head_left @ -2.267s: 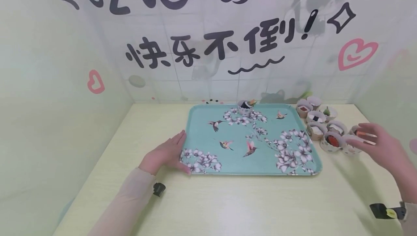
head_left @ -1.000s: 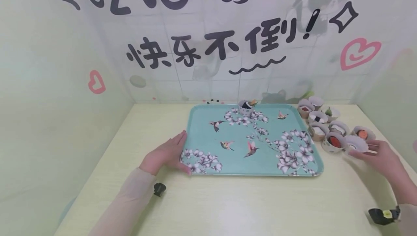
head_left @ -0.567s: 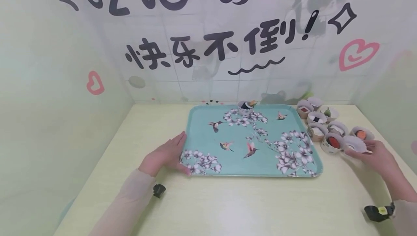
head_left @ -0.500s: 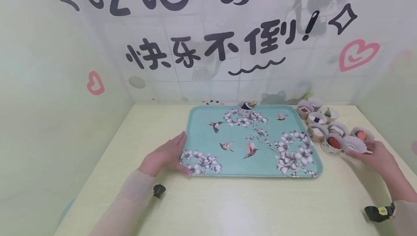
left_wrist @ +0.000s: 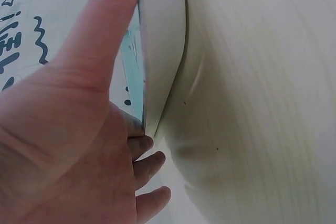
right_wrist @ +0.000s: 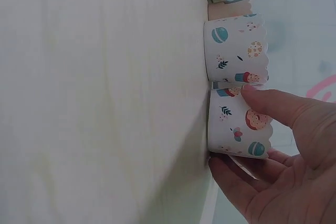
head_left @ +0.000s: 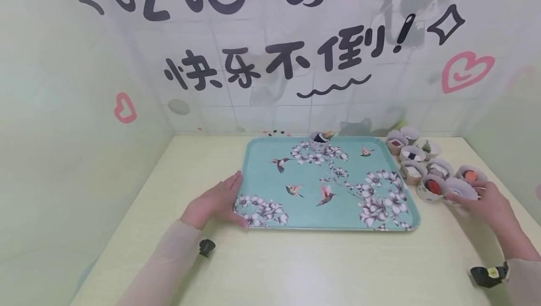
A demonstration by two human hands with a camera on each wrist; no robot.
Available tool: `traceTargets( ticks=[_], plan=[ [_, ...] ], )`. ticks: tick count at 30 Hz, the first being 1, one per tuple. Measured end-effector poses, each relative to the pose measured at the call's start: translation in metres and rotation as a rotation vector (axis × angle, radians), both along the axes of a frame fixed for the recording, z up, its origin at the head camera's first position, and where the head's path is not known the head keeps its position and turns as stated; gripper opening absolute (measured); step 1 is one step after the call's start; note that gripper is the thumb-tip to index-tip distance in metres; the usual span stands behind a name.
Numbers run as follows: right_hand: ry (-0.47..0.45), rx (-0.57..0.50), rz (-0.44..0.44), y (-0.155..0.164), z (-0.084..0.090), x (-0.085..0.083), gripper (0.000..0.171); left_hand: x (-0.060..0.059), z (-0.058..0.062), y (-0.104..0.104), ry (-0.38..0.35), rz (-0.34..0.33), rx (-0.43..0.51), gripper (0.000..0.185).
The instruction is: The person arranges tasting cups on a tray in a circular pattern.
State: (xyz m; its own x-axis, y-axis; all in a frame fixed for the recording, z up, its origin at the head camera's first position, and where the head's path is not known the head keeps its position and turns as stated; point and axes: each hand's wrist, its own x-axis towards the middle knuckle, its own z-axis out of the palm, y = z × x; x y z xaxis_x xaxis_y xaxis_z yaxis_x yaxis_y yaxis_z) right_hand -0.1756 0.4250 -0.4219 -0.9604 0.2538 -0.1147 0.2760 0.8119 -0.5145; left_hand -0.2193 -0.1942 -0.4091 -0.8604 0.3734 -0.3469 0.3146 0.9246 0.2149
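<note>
L hand grip relaxed agst tray nr-L corner | R hand grip arnd ppr cup by red-filled cup

The rear wall covering is white with a faint square grid. It bears an upper line of Chinese lettering and a lower line of Chinese lettering, both black. A wavy line runs beneath. A four-pointed star outline and large pink heart occupy the upper right; a small pink heart, the left.

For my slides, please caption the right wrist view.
Right hand grips a patterned cup, another cup beside it.
</note>
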Motion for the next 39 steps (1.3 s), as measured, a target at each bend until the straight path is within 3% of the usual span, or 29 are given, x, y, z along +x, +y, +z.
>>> traceTargets(
  ticks=[6, 22, 39],
  plan=[
    [0.047, 0.067, 0.025, 0.001, 0.0, 0.003, 0.089, 0.001, 0.003, 0.001, 0.001, 0.001, -0.018, 0.141],
    [0.164, 0.118, 0.081, -0.002, 0.016, 0.001, 0.074, 0.001, 0.003, 0.002, -0.024, -0.004, -0.022, 0.14],
    [0.156, 0.071, 0.058, -0.009, 0.036, 0.004, 0.08, 0.001, 0.004, 0.003, -0.01, -0.014, -0.022, 0.141]
  ],
)
